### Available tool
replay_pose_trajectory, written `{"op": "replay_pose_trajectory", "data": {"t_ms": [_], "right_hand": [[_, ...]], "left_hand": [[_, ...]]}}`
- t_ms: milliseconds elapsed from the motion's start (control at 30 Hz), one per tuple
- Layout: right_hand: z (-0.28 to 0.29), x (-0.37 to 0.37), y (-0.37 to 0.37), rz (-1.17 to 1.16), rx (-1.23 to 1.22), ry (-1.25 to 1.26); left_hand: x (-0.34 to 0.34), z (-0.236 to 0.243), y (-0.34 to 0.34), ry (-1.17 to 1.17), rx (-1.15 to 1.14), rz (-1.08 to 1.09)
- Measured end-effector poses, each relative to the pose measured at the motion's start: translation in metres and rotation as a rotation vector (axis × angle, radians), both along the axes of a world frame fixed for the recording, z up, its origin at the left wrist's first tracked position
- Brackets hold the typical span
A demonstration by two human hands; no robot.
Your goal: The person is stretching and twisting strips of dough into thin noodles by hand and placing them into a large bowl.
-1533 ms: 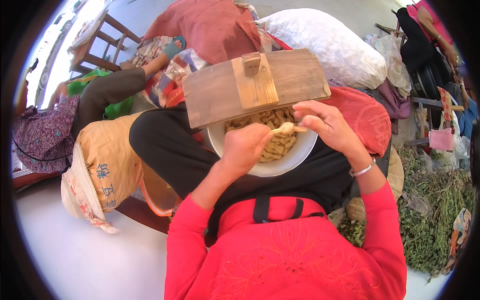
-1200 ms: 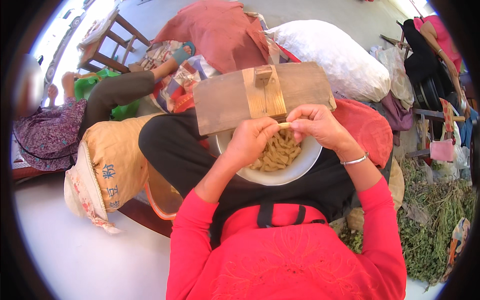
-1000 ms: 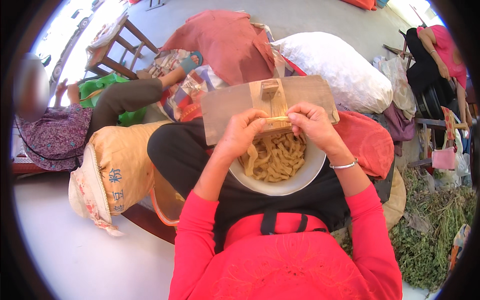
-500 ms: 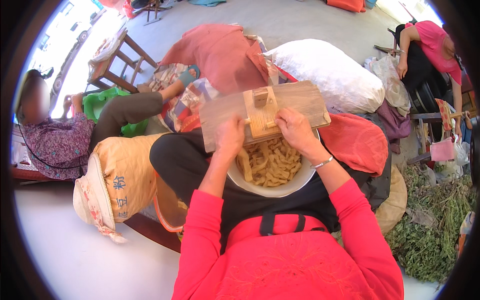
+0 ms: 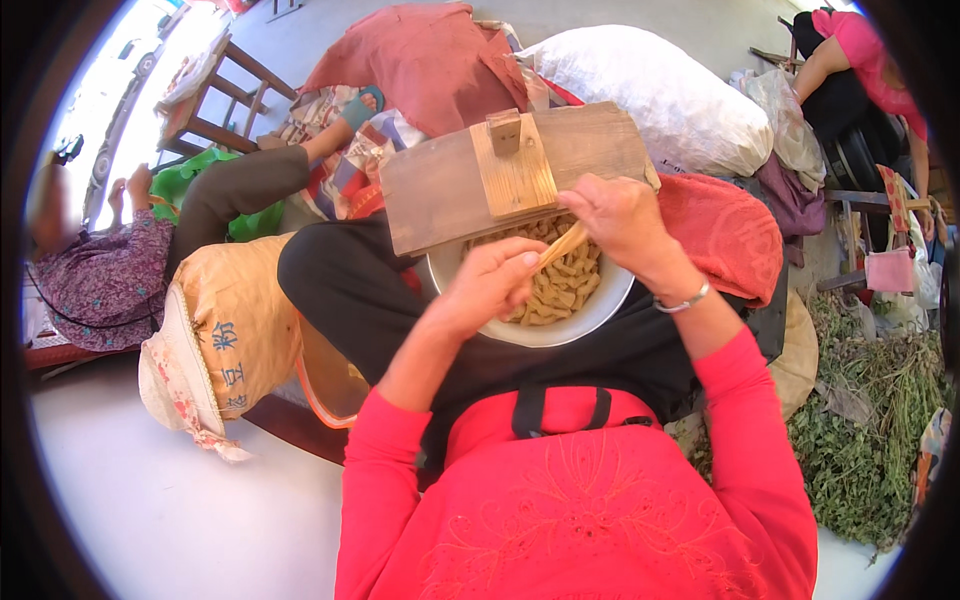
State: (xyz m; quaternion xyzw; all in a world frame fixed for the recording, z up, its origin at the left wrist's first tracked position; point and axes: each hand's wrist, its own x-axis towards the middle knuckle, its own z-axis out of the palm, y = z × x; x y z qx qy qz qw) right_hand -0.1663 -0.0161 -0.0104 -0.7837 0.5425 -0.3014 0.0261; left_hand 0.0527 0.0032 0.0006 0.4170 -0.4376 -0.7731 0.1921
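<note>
My left hand (image 5: 490,285) and my right hand (image 5: 622,222) are both closed on a narrow yellow-brown piece with lengthwise lines (image 5: 563,247). It slants up from left to right between them; whether it is a tool or a strip of food I cannot tell. Below lies a white bowl (image 5: 598,330), resting in my lap and holding several tan, twisted strips (image 5: 560,290). Just beyond my hands a wide wooden board (image 5: 430,190) sits across the bowl's far side. A paler plank with a block (image 5: 515,165) is fixed over its middle.
A red cloth (image 5: 720,230) is at my right, near cut green plants (image 5: 860,440). Left stands a tan sack (image 5: 235,330) with a hat against it. Farther off are a white sack (image 5: 650,90), a reddish cloth (image 5: 400,65), and seated people at both sides.
The lined piece has come off the board toward me and now slants over the bowl. My left hand has moved lower and my right hand higher. The whole view has shifted slightly.
</note>
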Motion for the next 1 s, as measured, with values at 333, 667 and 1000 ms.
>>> {"op": "replay_pose_trajectory", "data": {"t_ms": [333,667,1000], "right_hand": [[0.114,0.023,0.081,0.397,0.49,-0.868],[-0.008,0.027,0.03,-0.141,-0.015,-0.227],[-0.072,0.024,0.06,0.01,0.898,-1.189]], "left_hand": [[-0.031,0.066,0.023,0.226,-0.783,0.106],[-0.043,-0.031,0.007,0.322,0.018,0.188],[-0.033,-0.054,0.022,-0.499,-1.301,0.145]]}}
